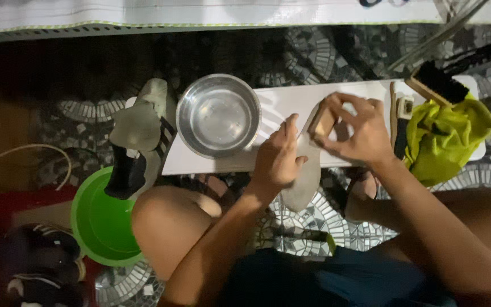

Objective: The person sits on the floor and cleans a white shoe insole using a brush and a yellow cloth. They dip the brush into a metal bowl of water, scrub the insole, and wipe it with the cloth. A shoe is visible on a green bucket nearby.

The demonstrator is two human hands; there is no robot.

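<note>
Scrubbing is under way at the white worktop [291,102], beside the steel bowl [219,115]. The left hand [277,156] pins a pale grey insole [304,182] overhanging the worktop's near edge, and the right hand [354,129] clamps a small wooden brush [321,121] onto its top end. The next stroke probably needs steady downward pressure.

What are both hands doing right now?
Left hand: closed on the grey insole, pinning it to the white board.
Right hand: closed on a small wooden brush.
</note>
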